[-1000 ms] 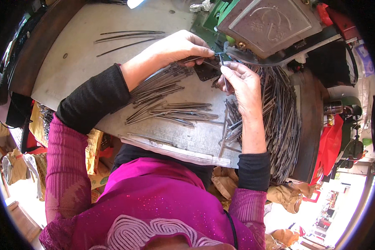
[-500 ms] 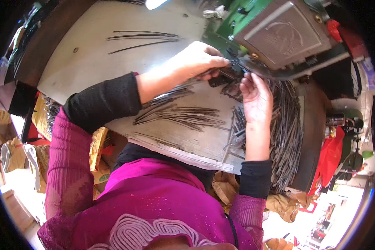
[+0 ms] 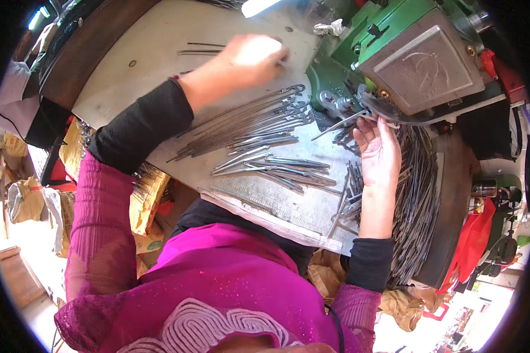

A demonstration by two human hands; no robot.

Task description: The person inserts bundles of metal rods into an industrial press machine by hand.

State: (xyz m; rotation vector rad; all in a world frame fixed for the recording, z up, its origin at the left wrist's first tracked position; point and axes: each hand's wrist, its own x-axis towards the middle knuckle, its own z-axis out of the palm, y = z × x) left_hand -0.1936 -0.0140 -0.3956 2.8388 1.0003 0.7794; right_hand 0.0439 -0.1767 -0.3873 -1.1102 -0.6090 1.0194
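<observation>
Pinching thin rod point(image 3: 337, 126), half-curled right hand point(image 3: 379, 146)

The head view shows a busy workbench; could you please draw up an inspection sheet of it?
Surface: pale tabletop, with small round dark spots.
Work pieces: thin dark rods lie in bunches on the tabletop; a large heap of them lies at right.
Clutter: crumpled white scrap beside the green machine; brown paper lower down, beyond the tabletop.
Left hand: blurred, over the tabletop; grip unclear.
Right hand: fingertips up by the machine's lower edge; grip unclear.
Cables: dark cord by the purple top; use unclear.
Surroundings: red cloth at right.
</observation>
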